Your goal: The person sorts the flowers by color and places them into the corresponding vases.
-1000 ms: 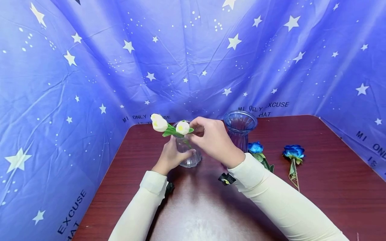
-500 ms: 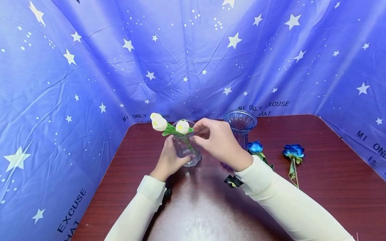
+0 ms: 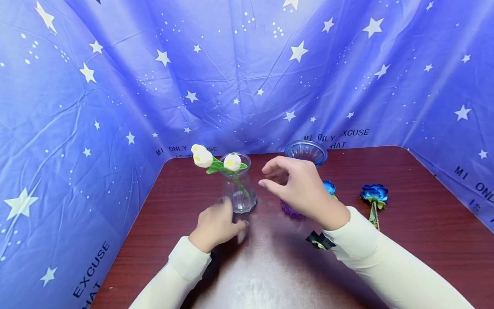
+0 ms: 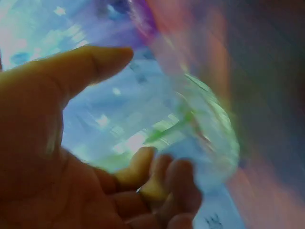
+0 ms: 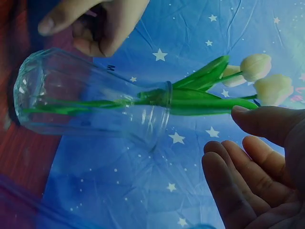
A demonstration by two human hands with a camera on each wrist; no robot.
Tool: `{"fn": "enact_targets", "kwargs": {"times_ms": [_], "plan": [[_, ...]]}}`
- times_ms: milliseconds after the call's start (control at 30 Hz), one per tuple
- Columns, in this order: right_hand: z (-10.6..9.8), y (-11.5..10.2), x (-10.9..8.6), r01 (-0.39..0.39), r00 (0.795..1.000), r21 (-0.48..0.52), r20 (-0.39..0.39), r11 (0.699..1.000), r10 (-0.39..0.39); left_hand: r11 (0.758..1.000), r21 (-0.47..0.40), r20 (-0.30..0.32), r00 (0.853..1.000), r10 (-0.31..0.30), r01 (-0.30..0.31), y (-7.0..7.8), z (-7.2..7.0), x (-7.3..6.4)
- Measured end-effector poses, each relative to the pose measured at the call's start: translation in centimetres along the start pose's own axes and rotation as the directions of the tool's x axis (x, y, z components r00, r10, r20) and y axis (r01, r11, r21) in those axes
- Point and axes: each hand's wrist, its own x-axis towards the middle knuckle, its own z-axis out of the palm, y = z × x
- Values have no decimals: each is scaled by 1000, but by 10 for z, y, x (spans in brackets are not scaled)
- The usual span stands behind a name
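Note:
A clear glass vase (image 3: 247,186) stands upright on the table, with white tulips (image 3: 202,156) leaning from its mouth toward the left. Their green stems (image 5: 90,106) run down inside the glass in the right wrist view. My left hand (image 3: 216,225) is just in front of the vase, off the glass, its fingers loosely curled around nothing. To the right of the rim hovers my right hand (image 3: 299,186), thumb and fingers apart and holding nothing. It partly covers a blue-purple glass vase (image 3: 306,151) behind it. The left wrist view is blurred.
Two blue roses lie on the table at the right; one rose (image 3: 374,195) shows fully in bloom, while the other rose (image 3: 329,187) is mostly hidden by my right hand. A blue star-printed curtain (image 3: 239,68) encloses the dark red wooden table (image 3: 417,189) on the back and sides.
My left hand has let go of the clear vase and drawn back toward me. My right hand has moved right, away from the tulips and rim. Vase and tulips stay in place.

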Motion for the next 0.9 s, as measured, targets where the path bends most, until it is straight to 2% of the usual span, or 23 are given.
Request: {"fn": "enact_targets", "kwargs": {"times_ms": [67, 133, 267, 333, 633, 900], "plan": [[-7, 1, -5, -4, 1000, 0, 2, 1000, 4, 998, -49, 35, 998, 52, -50, 9, -4, -2], [-14, 3, -11, -7, 1000, -3, 2, 1000, 7, 988, -100, 37, 991, 126, -121, 17, -6, 0], [-26, 9, -21, -12, 1000, -17, -7, 1000, 12, 955, -167, 1, 968, 249, -246, 34, -8, 8], [-31, 14, -26, -10, 1000, -46, -20, 999, 9, 943, -185, -19, 961, 276, -275, 42, -7, 12], [-53, 28, -42, -77, 995, -141, -79, 987, 67, 890, -345, -74, 954, 289, -297, 72, 3, 32], [-64, 47, -60, -137, 985, -170, -129, 976, 116, 875, -400, -109, 962, 249, -272, 92, 10, 50]]}}
